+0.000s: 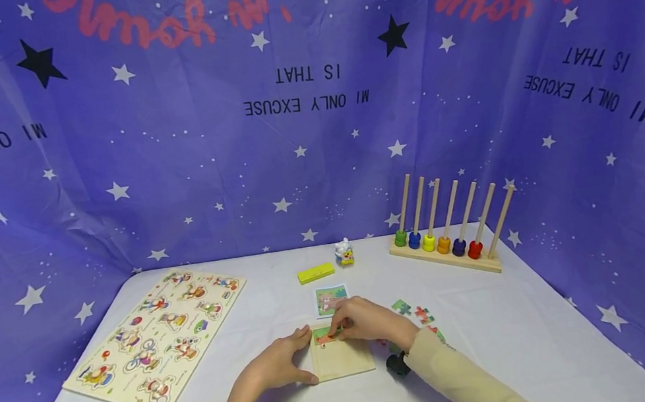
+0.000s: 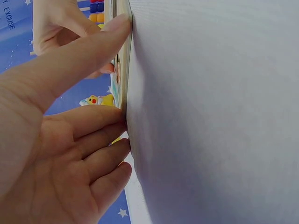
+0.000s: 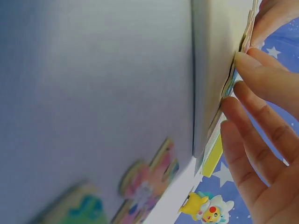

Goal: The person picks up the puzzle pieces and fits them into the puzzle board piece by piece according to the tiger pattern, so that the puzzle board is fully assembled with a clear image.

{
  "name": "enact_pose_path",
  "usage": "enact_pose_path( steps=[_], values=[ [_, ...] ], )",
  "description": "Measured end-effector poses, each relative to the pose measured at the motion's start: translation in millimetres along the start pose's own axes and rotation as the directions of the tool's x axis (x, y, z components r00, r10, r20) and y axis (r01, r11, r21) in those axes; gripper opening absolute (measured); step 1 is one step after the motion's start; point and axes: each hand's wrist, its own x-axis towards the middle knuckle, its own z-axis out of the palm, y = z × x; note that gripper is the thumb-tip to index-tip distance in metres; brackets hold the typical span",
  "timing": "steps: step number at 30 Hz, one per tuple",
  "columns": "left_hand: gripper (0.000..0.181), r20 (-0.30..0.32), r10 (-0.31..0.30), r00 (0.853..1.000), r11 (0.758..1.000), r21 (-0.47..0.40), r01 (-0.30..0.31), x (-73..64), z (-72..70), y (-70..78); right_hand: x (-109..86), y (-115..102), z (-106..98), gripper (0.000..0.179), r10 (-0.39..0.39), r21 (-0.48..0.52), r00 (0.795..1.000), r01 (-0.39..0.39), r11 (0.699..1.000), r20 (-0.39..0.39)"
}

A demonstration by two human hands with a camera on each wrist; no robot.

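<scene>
A shallow wooden puzzle tray [image 1: 343, 361] lies on the white table, with jigsaw pieces [image 1: 322, 337] in its upper left part. My left hand [image 1: 278, 363] rests against the tray's left edge, its thumb low on that edge and its fingers higher up. Over the tray's top, my right hand [image 1: 366, 319] pinches a puzzle piece [image 3: 232, 77] between thumb and forefinger, low against the tray. Its fingers partly hide that piece in the head view. A picture card [image 1: 328, 300] with a bear on it lies just beyond the tray.
Loose puzzle pieces [image 1: 423, 315] lie right of the tray, some under the right forearm. A large wooden picture board [image 1: 161, 335] lies at left. At the back are a yellow block [image 1: 315, 273], a small toy figure [image 1: 343, 252] and a peg stand [image 1: 445, 255] with coloured beads.
</scene>
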Motion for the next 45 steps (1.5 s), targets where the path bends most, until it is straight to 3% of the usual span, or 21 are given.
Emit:
enact_pose_path(
  steps=[21,27,37,45],
  values=[
    [0.089,0.000,-0.004,1.000,1.000,0.001,0.004,0.8,-3.3,2.7,-0.6,-1,-6,0.019,-0.080,-0.033,0.997,0.080,0.996,-0.007],
    [0.089,-0.001,-0.004,1.000,1.000,-0.003,0.004,0.5,-3.7,2.6,-0.4,-1,-4,0.020,-0.060,-0.019,0.998,0.059,0.998,-0.016],
    [0.090,0.001,-0.006,1.000,1.000,-0.009,0.006,-0.6,-2.4,1.3,-6.4,-1,-4,0.026,0.001,0.096,1.000,-0.001,0.995,-0.001],
    [0.090,-0.004,0.000,1.000,1.000,0.000,0.000,-0.2,0.0,0.6,-22.4,3,-8,0.026,0.007,0.190,0.998,0.006,0.982,-0.067]
  ],
)
